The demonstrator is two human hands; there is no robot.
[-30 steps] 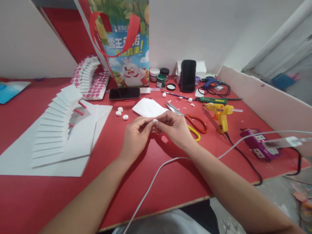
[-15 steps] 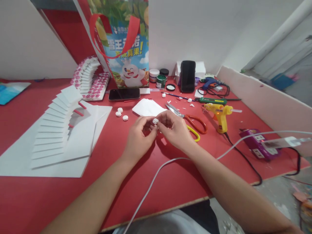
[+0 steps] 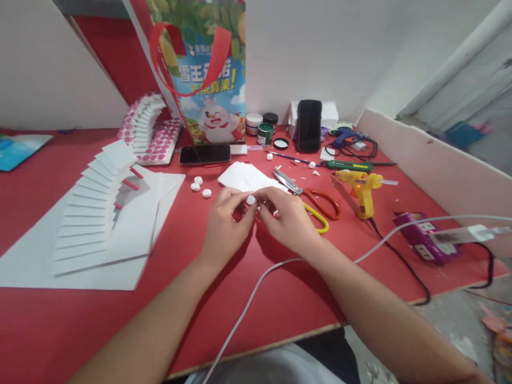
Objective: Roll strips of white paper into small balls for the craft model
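Between the thumb and forefinger of my left hand (image 3: 231,218) is a small white rounded piece (image 3: 250,199), like a scrunched paper or foam ball. My right hand (image 3: 288,216) is closed at the piece's right side, its fingertips pressed up against it and partly hidden. Several similar white balls (image 3: 206,193) lie on the red table to the left. White sheets (image 3: 244,175) lie just behind my hands. Scissors (image 3: 294,184) with one orange and one yellow handle rest beyond my right hand, which partly covers them.
A yellow glue gun (image 3: 363,192) and purple power strip (image 3: 424,234) stand right; a white cable (image 3: 256,293) crosses the table in front. Left is a fan of white steps (image 3: 86,213) on boards. Behind are a phone (image 3: 205,154), paint jars (image 3: 264,133) and a printed bag (image 3: 212,80).
The white piece has shifted slightly left and turned within my fingers. My right fingertips have drawn a little to its right side. Objects on the table stay put.
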